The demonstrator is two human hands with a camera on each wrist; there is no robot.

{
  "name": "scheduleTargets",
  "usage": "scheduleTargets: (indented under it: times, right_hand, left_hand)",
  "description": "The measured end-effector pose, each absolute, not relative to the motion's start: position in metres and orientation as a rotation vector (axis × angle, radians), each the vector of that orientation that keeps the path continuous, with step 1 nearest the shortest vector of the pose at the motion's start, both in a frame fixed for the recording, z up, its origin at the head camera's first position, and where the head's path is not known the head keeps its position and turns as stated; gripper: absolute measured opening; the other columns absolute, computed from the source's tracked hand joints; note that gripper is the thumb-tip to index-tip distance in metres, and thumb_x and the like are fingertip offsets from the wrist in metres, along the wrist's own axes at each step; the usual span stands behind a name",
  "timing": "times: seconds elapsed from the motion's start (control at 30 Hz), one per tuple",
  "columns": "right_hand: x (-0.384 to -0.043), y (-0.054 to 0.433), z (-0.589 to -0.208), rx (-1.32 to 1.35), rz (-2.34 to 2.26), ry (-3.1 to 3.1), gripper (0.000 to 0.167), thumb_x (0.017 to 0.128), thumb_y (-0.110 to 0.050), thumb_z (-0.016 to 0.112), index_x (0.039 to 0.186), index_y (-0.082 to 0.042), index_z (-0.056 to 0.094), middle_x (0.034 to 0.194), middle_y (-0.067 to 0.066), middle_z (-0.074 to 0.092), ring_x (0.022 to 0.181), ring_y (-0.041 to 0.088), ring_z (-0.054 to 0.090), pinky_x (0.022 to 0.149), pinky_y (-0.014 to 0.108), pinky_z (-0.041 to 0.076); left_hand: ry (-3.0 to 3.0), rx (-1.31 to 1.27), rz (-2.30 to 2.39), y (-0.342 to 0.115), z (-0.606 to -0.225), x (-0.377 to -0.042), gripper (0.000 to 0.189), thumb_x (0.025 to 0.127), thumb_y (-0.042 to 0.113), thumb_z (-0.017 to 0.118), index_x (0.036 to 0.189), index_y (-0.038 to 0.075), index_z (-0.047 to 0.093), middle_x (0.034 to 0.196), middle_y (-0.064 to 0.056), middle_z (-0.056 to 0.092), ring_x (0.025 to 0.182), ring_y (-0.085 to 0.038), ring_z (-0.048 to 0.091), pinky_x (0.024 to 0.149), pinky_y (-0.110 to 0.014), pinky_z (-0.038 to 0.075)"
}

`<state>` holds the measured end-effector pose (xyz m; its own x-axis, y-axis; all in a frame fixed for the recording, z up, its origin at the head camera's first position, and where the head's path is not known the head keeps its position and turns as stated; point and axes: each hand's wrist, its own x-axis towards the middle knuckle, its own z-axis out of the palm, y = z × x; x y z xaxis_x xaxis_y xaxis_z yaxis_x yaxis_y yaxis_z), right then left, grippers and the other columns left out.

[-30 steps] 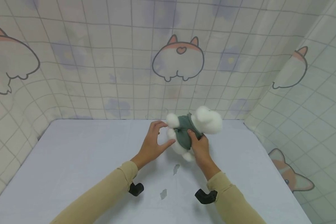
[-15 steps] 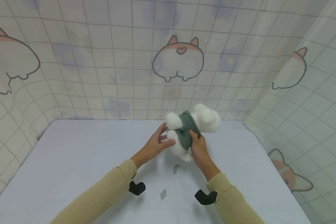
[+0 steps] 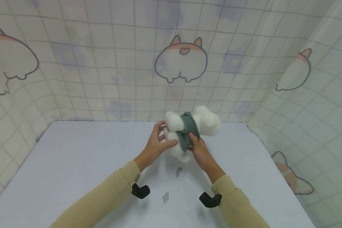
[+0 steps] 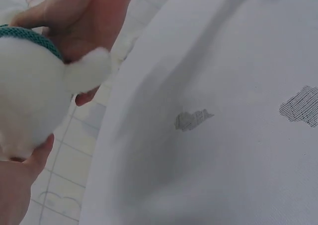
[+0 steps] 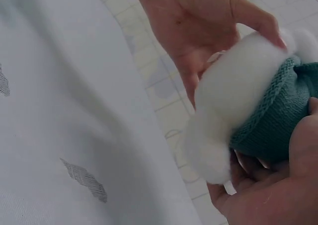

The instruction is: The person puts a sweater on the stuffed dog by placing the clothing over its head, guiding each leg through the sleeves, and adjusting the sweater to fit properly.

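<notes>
A white fluffy plush toy in a green knitted garment is held up over the far part of the table, lying sideways with its round head to the right. My right hand grips it around the garment, thumb on top; the right wrist view shows fingers curled beneath the knit. At the toy's left end, my left hand holds the white lower body between thumb and fingers. In the left wrist view, the toy's white body hides most of the left fingers.
The white-covered table has two grey patches, one below the toy and another nearer. A gridded curtain with cartoon corgis encloses the back and sides. Black devices sit at both wrists.
The toy has shifted slightly left and rolled a little in my right hand. My left hand, at first spread beside its end, now has thumb and fingers around it.
</notes>
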<state>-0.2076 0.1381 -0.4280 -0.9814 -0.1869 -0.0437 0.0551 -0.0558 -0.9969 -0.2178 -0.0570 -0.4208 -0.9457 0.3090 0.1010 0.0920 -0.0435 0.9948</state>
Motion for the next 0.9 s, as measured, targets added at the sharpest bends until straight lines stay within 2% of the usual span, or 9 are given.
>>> scheduleTargets:
  times: [0.13,0.33,0.5,0.6,0.67,0.8,0.9]
  right_hand:
    - [-0.210,0.140,-0.429,-0.150,-2.047,2.123,0.061,0.104,-0.046,0.035,0.145,-0.001,0.035,0.146,0.016,0.044,0.135,0.030,0.044,0.111,0.046,0.039]
    - [-0.212,0.139,-0.428,-0.138,-1.999,2.131,0.065,0.101,-0.054,0.034,0.142,-0.005,0.045,0.140,0.016,0.053,0.126,0.027,0.055,0.107,0.037,0.045]
    - [-0.209,0.137,-0.418,-0.154,-1.897,2.122,0.080,0.095,-0.070,0.019,0.145,-0.012,0.041,0.140,0.016,0.054,0.116,0.033,0.062,0.092,0.038,0.054]
    - [-0.207,0.136,-0.413,-0.180,-1.873,2.017,0.084,0.091,-0.075,0.010,0.149,-0.018,0.033,0.142,0.018,0.051,0.114,0.041,0.062,0.087,0.040,0.055]
    - [-0.206,0.134,-0.411,-0.196,-1.886,1.912,0.086,0.089,-0.077,0.007,0.150,-0.020,0.028,0.143,0.019,0.049,0.113,0.040,0.063,0.087,0.043,0.056]
    - [-0.206,0.133,-0.411,-0.248,-1.990,1.712,0.081,0.092,-0.073,0.014,0.153,-0.019,0.020,0.144,0.019,0.043,0.110,0.030,0.065,0.090,0.047,0.055]
    - [-0.206,0.133,-0.413,-0.257,-2.120,1.632,0.067,0.100,-0.059,0.024,0.152,-0.016,0.020,0.144,0.015,0.040,0.108,0.026,0.064,0.091,0.046,0.054]
  left_hand:
    - [2.182,0.519,2.146,-0.060,-0.423,-0.221,0.087,0.079,0.012,0.078,0.145,0.024,0.023,0.148,-0.003,0.031,0.131,-0.027,0.046,0.098,-0.046,0.050]
    - [2.491,0.690,2.045,-0.061,-0.428,-0.222,0.100,0.071,0.011,0.084,0.147,0.022,0.021,0.151,-0.003,0.027,0.133,-0.025,0.038,0.100,-0.052,0.046]
    - [2.677,0.803,1.937,-0.064,-0.431,-0.223,0.103,0.068,0.010,0.085,0.148,0.023,0.022,0.147,-0.004,0.030,0.132,-0.022,0.038,0.100,-0.052,0.045]
    - [2.790,0.935,1.835,-0.066,-0.436,-0.226,0.102,0.065,0.008,0.084,0.147,0.018,0.025,0.145,-0.007,0.032,0.134,-0.022,0.037,0.106,-0.047,0.041]
    - [2.853,1.049,1.764,-0.067,-0.439,-0.228,0.101,0.063,0.007,0.085,0.146,0.015,0.027,0.145,-0.010,0.033,0.136,-0.023,0.036,0.112,-0.044,0.036]
    - [2.872,1.253,1.684,-0.068,-0.440,-0.230,0.100,0.063,0.010,0.086,0.145,0.012,0.028,0.148,-0.011,0.029,0.140,-0.025,0.031,0.115,-0.042,0.033]
    - [2.809,1.303,1.690,-0.069,-0.439,-0.230,0.099,0.068,0.016,0.087,0.147,0.014,0.026,0.154,-0.009,0.024,0.144,-0.026,0.028,0.113,-0.045,0.036]
